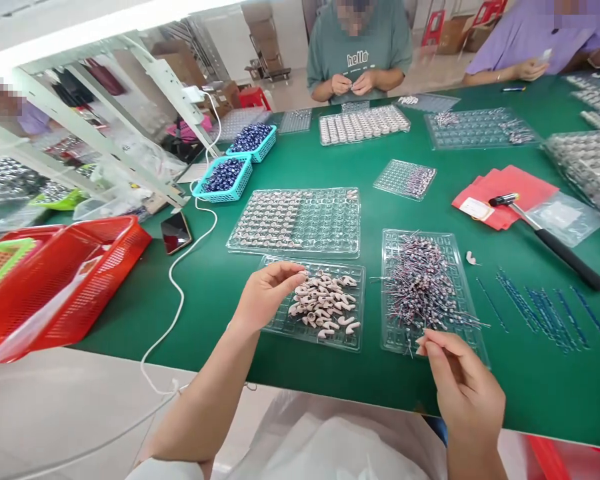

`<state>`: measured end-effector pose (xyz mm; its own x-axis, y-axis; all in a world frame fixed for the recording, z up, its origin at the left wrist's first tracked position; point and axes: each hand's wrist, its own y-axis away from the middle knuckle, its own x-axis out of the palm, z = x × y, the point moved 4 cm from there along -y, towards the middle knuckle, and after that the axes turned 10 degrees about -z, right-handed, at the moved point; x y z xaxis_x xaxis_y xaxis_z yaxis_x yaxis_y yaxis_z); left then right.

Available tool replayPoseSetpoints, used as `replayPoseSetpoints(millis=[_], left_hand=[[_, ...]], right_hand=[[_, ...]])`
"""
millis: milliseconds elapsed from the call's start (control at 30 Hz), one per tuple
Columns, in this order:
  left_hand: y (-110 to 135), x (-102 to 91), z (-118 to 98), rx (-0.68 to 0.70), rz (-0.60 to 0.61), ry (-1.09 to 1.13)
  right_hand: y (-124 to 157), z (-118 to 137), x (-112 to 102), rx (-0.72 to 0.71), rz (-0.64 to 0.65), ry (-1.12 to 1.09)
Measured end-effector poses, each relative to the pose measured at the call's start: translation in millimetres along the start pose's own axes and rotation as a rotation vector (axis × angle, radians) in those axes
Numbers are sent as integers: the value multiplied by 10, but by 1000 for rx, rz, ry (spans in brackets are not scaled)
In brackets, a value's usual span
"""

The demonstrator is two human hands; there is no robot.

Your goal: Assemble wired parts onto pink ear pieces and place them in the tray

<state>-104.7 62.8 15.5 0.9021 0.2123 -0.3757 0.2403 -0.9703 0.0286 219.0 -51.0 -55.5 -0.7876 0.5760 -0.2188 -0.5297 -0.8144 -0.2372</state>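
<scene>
Over a clear plastic tray (pixel 353 340), my left hand (pixel 265 293) has thumb and forefinger pinched on an earbud shell at the edge of a pile. Those loose beige earbud shells (pixel 325 303) fill the tray's middle. My right hand (pixel 465 383) is closed in a pinch at the near edge of a second clear tray (pixel 393 340). A thin wire end shows at its fingertips; the small part itself is mostly hidden. That tray carries a heap of small wired parts (pixel 423 280). Behind, a moulded tray (pixel 330 220) holds rows of shells in its left part.
A phone (pixel 176 233), white cable (pixel 180 293) and red baskets (pixel 105 267) are at left. Blue baskets (pixel 240 183) hold dark parts. Right are a hammer (pixel 555 247), red bags (pixel 500 193), blue strips (pixel 540 313) and a lone shell (pixel 471 258). Co-workers (pixel 360 60) sit opposite.
</scene>
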Motion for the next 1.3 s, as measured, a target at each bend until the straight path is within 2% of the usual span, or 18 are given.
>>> replayPoseSetpoints(millis=[200,300,467,567,633,767,900,1000,1300], left_hand=[[-130,-169,176,63,-24,-293],[-229,-143,209,108,2,-405],[-265,-32,131,143,62,-388],[-96,94,-11,182,148,-328],[88,224,-129,255,211,-246],[493,513,-344,543,310,-2],[728,688,-425,765,304,118],[773,747,-426,807,290,136],[817,823,-327,809,311,148]], right_hand=[[8,-134,36,40,43,123],[-7,-120,40,27,51,163],[-16,-23,53,-22,40,172],[7,57,83,-96,57,135],[37,156,131,-189,97,66],[94,387,288,-294,222,-83],[117,511,406,-286,296,-173],[128,521,412,-303,278,-217],[120,477,430,-317,279,-242]])
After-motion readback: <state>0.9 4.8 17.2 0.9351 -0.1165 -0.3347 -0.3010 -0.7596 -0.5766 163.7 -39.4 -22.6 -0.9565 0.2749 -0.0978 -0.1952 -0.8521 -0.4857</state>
